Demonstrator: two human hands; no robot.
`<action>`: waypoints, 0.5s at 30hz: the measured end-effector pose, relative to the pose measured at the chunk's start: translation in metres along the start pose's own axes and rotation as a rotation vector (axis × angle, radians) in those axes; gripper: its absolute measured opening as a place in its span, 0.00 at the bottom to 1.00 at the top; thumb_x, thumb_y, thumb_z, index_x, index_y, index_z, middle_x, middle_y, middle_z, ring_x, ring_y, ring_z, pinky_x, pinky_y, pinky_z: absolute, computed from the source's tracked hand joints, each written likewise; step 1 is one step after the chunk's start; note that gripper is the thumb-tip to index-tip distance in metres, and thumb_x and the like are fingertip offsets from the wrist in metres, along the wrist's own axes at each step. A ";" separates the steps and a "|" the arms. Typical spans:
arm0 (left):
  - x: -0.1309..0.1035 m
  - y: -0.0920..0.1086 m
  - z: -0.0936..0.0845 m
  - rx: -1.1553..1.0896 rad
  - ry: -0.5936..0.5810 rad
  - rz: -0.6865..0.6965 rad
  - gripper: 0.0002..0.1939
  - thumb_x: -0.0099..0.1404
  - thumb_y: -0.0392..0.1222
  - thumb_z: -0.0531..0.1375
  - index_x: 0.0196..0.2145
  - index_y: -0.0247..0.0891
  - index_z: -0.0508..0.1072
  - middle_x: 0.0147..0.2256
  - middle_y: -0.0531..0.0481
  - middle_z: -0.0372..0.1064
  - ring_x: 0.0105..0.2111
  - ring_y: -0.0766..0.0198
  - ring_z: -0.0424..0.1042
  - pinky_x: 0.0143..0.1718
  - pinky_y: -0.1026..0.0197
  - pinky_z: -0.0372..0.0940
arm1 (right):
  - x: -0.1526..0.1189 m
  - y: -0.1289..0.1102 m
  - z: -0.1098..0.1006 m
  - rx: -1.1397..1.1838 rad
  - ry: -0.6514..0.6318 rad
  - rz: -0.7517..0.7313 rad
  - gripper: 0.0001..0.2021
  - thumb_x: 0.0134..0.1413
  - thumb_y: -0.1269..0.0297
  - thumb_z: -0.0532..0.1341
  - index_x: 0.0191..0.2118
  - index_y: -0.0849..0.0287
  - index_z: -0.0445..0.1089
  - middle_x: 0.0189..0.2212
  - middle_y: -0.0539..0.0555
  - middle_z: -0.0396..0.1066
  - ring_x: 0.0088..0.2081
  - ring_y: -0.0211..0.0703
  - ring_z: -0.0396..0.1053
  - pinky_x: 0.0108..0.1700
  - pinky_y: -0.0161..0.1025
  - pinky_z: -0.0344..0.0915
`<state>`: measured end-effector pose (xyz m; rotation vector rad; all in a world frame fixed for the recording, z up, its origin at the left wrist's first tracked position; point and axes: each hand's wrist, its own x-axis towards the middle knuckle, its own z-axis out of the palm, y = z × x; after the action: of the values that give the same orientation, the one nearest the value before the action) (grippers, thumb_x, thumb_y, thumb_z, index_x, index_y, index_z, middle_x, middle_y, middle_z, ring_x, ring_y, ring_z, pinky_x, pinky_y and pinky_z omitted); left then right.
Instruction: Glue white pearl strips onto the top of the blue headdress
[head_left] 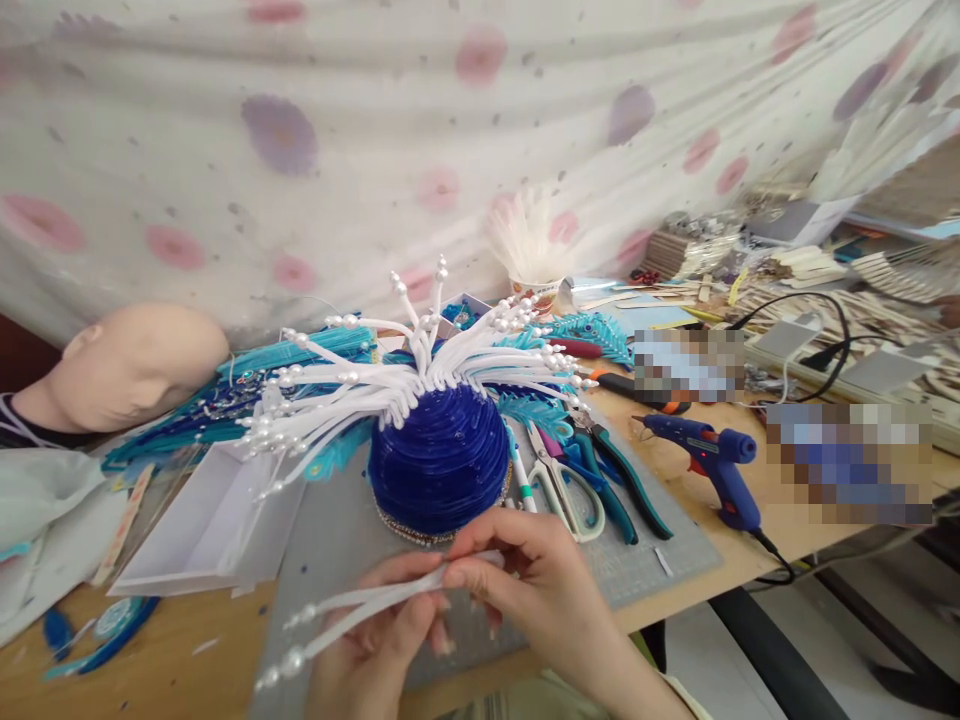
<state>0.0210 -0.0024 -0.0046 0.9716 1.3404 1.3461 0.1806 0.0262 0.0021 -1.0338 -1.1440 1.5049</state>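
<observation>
Pair of slender, fuzzy white stems (375, 602), pearl-beaded at the far tips, tips spread apart, plain ends together; placed on the near side of glossy deep-blue ridged dome (439, 470). Pinched at plain end between thumb and fingers of right hand (534, 572); clasped partway along by left hand (375, 635). Similar beaded white stems (382, 385) fanned atop dome.

The bare left hand (386, 635) is held with its thumb bent over curled fingers. Just beside it, to its right and slightly higher, the bare right hand (529, 575) is closed in a thumb-and-finger pinch, its forearm (634, 665) slanted away from the left hand.
</observation>
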 end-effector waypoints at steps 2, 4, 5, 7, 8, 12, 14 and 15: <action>0.003 -0.004 0.010 -0.053 -0.004 -0.017 0.20 0.49 0.59 0.75 0.31 0.40 0.84 0.27 0.47 0.78 0.22 0.64 0.73 0.26 0.63 0.72 | 0.000 0.002 0.000 0.028 -0.004 0.003 0.15 0.47 0.52 0.74 0.30 0.59 0.78 0.21 0.47 0.72 0.20 0.32 0.66 0.22 0.28 0.66; 0.007 -0.006 0.013 -0.067 0.036 0.043 0.17 0.50 0.56 0.75 0.29 0.40 0.83 0.32 0.46 0.79 0.27 0.63 0.75 0.28 0.64 0.73 | 0.000 0.004 -0.004 0.049 -0.008 0.028 0.15 0.47 0.53 0.75 0.32 0.59 0.79 0.21 0.48 0.73 0.21 0.33 0.68 0.23 0.28 0.68; 0.009 -0.008 0.012 -0.050 0.052 0.086 0.16 0.51 0.55 0.75 0.28 0.40 0.83 0.33 0.46 0.79 0.28 0.62 0.76 0.28 0.64 0.73 | 0.001 0.005 -0.006 0.058 -0.008 0.046 0.15 0.46 0.53 0.75 0.33 0.59 0.79 0.20 0.48 0.73 0.22 0.34 0.69 0.23 0.29 0.68; 0.013 -0.011 0.009 0.001 0.066 0.127 0.16 0.51 0.54 0.74 0.27 0.39 0.83 0.31 0.45 0.79 0.28 0.60 0.76 0.27 0.63 0.74 | 0.001 0.007 -0.009 0.081 0.006 0.078 0.15 0.42 0.55 0.77 0.32 0.59 0.79 0.20 0.48 0.74 0.23 0.36 0.71 0.23 0.29 0.68; 0.015 -0.012 0.008 0.023 0.079 0.117 0.16 0.51 0.54 0.74 0.27 0.38 0.82 0.28 0.46 0.78 0.26 0.60 0.76 0.26 0.62 0.74 | 0.001 0.008 -0.010 0.093 0.024 0.087 0.16 0.40 0.55 0.78 0.31 0.59 0.79 0.20 0.48 0.74 0.23 0.36 0.72 0.22 0.29 0.68; 0.017 -0.013 0.009 0.017 0.186 0.048 0.18 0.50 0.54 0.74 0.30 0.36 0.82 0.24 0.47 0.77 0.22 0.60 0.75 0.26 0.61 0.74 | 0.002 0.012 -0.005 0.135 0.079 0.090 0.16 0.36 0.56 0.80 0.29 0.59 0.78 0.20 0.48 0.75 0.23 0.36 0.73 0.22 0.28 0.66; 0.017 -0.011 0.012 -0.024 0.238 0.058 0.19 0.50 0.53 0.75 0.31 0.35 0.80 0.25 0.47 0.78 0.23 0.61 0.75 0.26 0.62 0.74 | 0.003 0.014 -0.002 0.169 0.073 0.104 0.18 0.35 0.56 0.80 0.28 0.60 0.78 0.20 0.49 0.76 0.22 0.36 0.73 0.21 0.28 0.66; 0.018 -0.009 0.014 -0.045 0.257 0.071 0.19 0.50 0.53 0.75 0.31 0.35 0.80 0.26 0.47 0.78 0.23 0.61 0.75 0.26 0.62 0.73 | 0.004 0.014 0.000 0.192 0.063 0.116 0.19 0.35 0.54 0.80 0.28 0.61 0.77 0.21 0.50 0.77 0.21 0.36 0.73 0.21 0.28 0.67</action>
<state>0.0317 0.0173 -0.0140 0.8436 1.4700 1.5902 0.1774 0.0282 -0.0123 -1.0223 -0.8890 1.6272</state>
